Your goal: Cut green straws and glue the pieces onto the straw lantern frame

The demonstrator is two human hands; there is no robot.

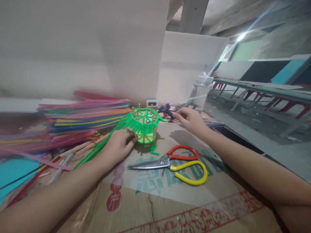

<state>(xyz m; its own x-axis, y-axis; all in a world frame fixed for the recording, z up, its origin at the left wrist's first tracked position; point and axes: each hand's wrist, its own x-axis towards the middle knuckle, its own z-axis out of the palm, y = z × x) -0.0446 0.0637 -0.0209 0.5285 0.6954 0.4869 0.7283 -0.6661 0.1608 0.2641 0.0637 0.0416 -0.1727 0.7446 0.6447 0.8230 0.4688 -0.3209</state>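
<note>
A small round basket (145, 127) of green pipe cleaners and upright wooden sticks stands on the cardboard. My left hand (119, 142) has its fingers closed at the basket's left side, its thumb low by the base. A dark blue glue gun (165, 108) lies behind and to the right of the basket; my right hand (190, 120) pinches its handle. Scissors (167, 161) with one red and one yellow handle rest in front, blades pointing left. Short green pipe cleaner pieces (154, 150) lie between scissors and basket.
Bundles of coloured pipe cleaners (87, 119) fill the left side, blurred in part. A small digital clock (152, 103) and a clear lidded container (203, 90) stand at the back by the white partition (136, 48). Right of my arm lies a dark flat object (239, 140).
</note>
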